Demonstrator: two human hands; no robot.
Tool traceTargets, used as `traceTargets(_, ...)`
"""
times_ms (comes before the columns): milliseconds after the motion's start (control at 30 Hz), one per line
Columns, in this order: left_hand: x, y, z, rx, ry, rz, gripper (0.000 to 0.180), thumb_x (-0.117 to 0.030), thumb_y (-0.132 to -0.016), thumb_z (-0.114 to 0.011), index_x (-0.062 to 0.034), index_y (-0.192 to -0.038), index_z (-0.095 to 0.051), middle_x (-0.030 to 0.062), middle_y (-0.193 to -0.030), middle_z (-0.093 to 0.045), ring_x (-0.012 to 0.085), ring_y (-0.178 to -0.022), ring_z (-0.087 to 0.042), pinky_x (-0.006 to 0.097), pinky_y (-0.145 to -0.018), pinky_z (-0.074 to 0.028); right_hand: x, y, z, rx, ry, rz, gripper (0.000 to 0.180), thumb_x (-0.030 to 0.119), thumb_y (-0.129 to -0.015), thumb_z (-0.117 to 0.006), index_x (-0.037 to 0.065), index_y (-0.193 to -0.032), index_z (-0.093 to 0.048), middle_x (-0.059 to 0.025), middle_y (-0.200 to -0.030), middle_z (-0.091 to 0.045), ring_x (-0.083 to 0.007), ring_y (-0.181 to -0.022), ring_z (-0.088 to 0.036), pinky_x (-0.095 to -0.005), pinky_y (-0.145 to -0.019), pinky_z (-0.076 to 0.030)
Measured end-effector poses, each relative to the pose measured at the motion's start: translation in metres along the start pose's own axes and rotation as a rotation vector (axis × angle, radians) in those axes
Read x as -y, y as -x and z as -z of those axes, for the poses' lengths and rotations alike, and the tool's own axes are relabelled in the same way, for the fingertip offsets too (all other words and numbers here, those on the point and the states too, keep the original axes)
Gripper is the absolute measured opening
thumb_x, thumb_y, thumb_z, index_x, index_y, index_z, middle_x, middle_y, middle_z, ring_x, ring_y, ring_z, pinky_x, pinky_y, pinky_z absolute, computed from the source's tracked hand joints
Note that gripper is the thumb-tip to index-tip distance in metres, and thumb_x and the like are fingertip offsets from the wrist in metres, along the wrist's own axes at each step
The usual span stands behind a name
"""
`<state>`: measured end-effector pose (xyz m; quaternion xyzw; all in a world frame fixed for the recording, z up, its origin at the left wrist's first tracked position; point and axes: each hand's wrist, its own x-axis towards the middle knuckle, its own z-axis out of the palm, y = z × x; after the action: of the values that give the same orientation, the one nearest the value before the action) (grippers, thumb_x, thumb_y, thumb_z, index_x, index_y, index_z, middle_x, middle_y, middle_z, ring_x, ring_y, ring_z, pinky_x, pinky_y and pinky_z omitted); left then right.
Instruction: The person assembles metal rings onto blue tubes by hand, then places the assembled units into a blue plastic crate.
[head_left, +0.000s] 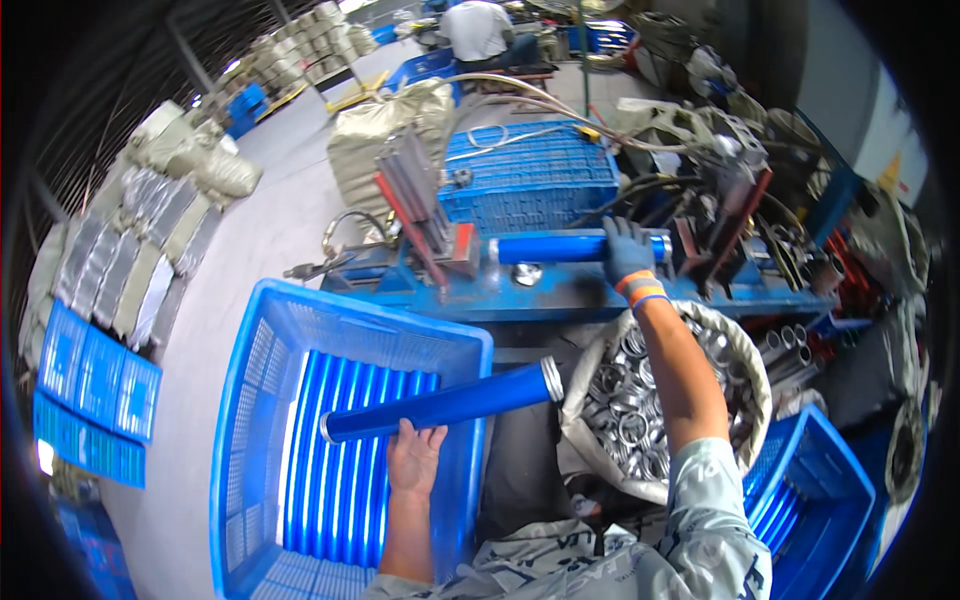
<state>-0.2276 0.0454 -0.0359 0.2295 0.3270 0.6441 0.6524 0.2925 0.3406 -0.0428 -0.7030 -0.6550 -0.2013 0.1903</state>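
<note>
Blue tube sits clenched in the bare left hand over the crate of matching tubes, ready at the side, while the gloved right hand grasps another tube on the press (steadying it, I'd say).

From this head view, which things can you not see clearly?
- Right hand: its glove hides the grip on the blue tube in the press.
- Left hand: fingers hidden behind the held tube.
- Sack of metal rings: forearm covers part.
</note>
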Motion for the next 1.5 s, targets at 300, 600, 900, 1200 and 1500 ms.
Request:
traceTargets(300, 0.026, -0.02, 0.004, -0.131, 0.064, 0.069, 0.044, -0.026, -0.115, -0.078, -0.0104, -0.153, -0.063, 0.0118, -0.154, -0.068, 0.0372, -0.144, -0.068, 0.064, -0.122, -0.055, -0.061, 0.037, 0.043, -0.237, -0.549, 0.166, 0.06, -0.001, -0.103, -0.076, 0.0, -0.162, -0.066, -0.0204, -0.153, -0.074, -0.0292, -0.14, -0.07, -0.0402, -0.12, -0.053)
traceTargets(600, 0.062, -0.021, -0.051, -0.126, 0.078, 0.119, 0.054, -0.037, -0.107, -0.09, -0.0126, -0.147, -0.064, 0.0061, -0.141, -0.073, 0.0254, -0.137, -0.071, 0.053, -0.113, -0.06, -0.23, 0.195, 0.074, -0.357, -0.885, -0.471, 0.07, 0.034, -0.112, -0.078, 0.003, -0.17, -0.056, -0.0219, -0.162, -0.066, -0.0377, -0.143, -0.066, -0.054, -0.125, -0.05)
traceTargets(900, 0.1, -0.005, -0.102, -0.044, 0.119, 0.288, 0.057, -0.063, -0.108, -0.08, -0.0231, -0.146, -0.067, 0.0021, -0.137, -0.077, 0.0225, -0.127, -0.073, 0.049, -0.103, -0.06, -0.16, 0.416, 0.238, -0.246, -1.073, -0.495, 0.075, 0.039, -0.108, -0.083, 0.016, -0.172, -0.051, -0.0211, -0.17, -0.056, -0.0451, -0.149, -0.058, -0.069, -0.125, -0.046)
traceTargets(1200, 0.149, -0.09, -0.206, 0.298, 0.083, 0.247, 0.045, -0.024, -0.112, -0.083, -0.0112, -0.151, -0.064, 0.0072, -0.147, -0.072, 0.0274, -0.138, -0.069, 0.052, -0.114, -0.062, -0.108, 0.447, 0.304, -0.479, -1.583, -0.748, 0.081, 0.05, -0.105, -0.077, -0.002, -0.163, -0.057, -0.0167, -0.13, -0.077, -0.0288, -0.111, -0.077, -0.0435, -0.094, -0.064)
traceTargets(1500, 0.281, -0.305, -0.299, -0.046, -0.062, 0.19, 0.087, -0.026, -0.093, -0.102, -0.0011, -0.16, -0.051, 0.0197, -0.15, -0.069, 0.0438, -0.125, -0.075, 0.056, -0.103, -0.069, -0.098, 0.549, 0.401, -0.587, -1.235, -0.968, 0.092, 0.05, -0.093, -0.09, -0.006, -0.158, -0.057, -0.0154, -0.112, -0.074, -0.0268, -0.09, -0.078, -0.0392, -0.078, -0.066)
